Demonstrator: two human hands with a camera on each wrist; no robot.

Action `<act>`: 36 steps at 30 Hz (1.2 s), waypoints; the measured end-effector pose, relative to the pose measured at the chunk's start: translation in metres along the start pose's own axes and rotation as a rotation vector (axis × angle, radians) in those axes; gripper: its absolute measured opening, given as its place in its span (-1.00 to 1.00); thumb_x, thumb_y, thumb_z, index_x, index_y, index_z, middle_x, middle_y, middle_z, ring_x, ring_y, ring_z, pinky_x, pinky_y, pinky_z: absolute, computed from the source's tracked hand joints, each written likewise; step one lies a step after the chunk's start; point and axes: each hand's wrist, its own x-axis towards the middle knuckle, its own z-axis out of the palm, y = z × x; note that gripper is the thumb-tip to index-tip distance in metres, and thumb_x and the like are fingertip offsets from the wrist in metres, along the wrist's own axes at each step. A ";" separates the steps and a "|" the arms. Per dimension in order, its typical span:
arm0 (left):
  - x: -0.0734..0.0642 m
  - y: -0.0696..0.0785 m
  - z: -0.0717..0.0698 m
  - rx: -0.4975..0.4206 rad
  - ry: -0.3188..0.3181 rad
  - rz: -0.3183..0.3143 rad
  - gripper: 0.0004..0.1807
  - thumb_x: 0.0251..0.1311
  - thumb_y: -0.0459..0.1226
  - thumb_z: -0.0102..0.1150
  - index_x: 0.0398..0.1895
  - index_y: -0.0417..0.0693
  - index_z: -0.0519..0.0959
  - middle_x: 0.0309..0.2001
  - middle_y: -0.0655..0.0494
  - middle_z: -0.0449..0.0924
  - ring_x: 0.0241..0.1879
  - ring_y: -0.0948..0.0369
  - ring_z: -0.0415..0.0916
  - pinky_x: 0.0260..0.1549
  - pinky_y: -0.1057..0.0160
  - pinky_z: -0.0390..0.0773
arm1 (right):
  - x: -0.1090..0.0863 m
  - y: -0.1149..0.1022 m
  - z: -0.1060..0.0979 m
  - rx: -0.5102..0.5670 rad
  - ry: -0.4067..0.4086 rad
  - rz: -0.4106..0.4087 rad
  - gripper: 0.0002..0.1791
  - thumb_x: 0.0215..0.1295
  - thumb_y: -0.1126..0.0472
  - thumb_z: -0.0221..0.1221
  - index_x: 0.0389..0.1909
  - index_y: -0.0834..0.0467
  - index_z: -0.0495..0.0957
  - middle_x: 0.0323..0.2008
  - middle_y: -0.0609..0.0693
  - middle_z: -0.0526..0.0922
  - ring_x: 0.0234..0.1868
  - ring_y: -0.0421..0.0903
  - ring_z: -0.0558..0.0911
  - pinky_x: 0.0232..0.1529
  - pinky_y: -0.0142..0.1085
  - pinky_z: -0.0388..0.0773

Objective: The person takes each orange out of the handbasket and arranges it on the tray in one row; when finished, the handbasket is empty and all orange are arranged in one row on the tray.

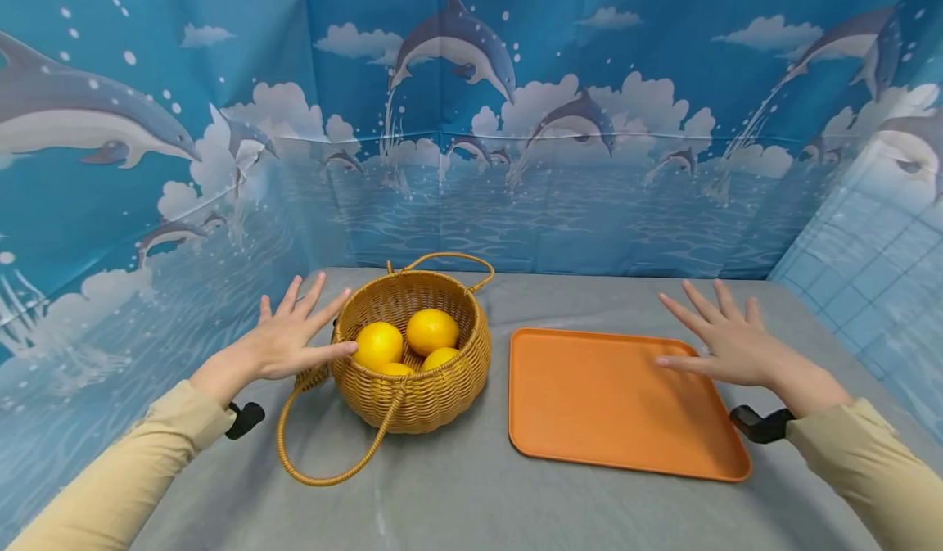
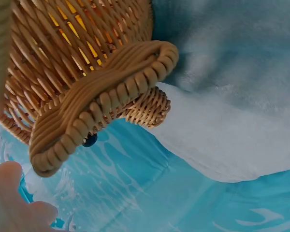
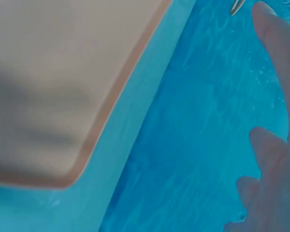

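In the head view, a round wicker basket (image 1: 420,399) stands left of centre on the grey table. Several yellow fruits that look like lemons (image 1: 431,331) lie inside it. My left hand (image 1: 291,338) is spread at the basket's left side, its thumb overlapping the rim in this view. The left wrist view shows the basket's woven side (image 2: 48,58) close up, yellow peeking through the gaps. An orange rectangular tray (image 1: 611,399) lies flat to the right. My right hand (image 1: 737,342) is held with fingers spread over the tray's right edge, holding nothing.
One basket handle (image 1: 331,481) hangs down toward the front left, while the other handle (image 1: 460,255) sticks out at the back. A blue curtain (image 1: 471,182) printed with dolphins encloses the grey table (image 1: 442,494) at the back and sides.
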 end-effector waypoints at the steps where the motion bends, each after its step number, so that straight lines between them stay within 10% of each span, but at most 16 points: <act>1: -0.001 0.000 0.000 -0.008 0.004 -0.002 -0.13 0.23 0.31 -0.20 0.50 0.25 -0.20 0.46 -0.05 -0.60 0.37 -0.23 -0.63 0.04 -0.50 -0.50 | 0.002 -0.002 -0.001 0.019 -0.001 -0.009 0.07 0.13 -0.39 0.09 0.49 -0.15 -0.30 0.45 0.25 -0.38 0.33 0.41 -0.51 0.05 0.42 -0.61; 16: -0.013 -0.004 0.008 -0.342 0.088 0.066 -0.20 0.34 0.09 -0.10 0.47 0.41 -0.32 0.45 0.10 -0.66 0.39 -0.13 -0.63 0.10 -0.47 -0.37 | 0.052 -0.065 -0.017 0.358 -0.044 -0.179 -0.11 0.33 -0.17 0.05 0.48 -0.18 -0.29 0.47 0.12 -0.41 0.40 0.22 -0.49 0.16 0.40 -0.40; 27: -0.015 -0.009 0.031 -0.684 0.203 0.149 -0.26 0.38 -0.12 -0.07 0.47 0.45 -0.20 0.49 0.05 -0.34 0.43 -0.09 -0.30 0.17 -0.40 -0.11 | 0.109 -0.140 -0.043 0.681 -0.069 -0.351 -0.30 0.45 -0.09 -0.09 0.48 -0.18 -0.20 0.48 -0.02 -0.19 0.45 0.06 -0.15 0.29 0.19 -0.03; 36: -0.010 -0.006 0.044 -0.882 0.232 0.075 -0.30 0.32 -0.14 0.07 0.46 0.24 0.02 0.48 0.05 -0.16 0.38 -0.10 -0.02 0.23 -0.20 0.10 | 0.156 -0.201 -0.058 0.880 -0.175 -0.460 -0.31 0.39 -0.07 0.01 0.45 -0.13 -0.02 0.43 -0.02 0.04 0.38 0.02 0.14 0.27 0.01 0.19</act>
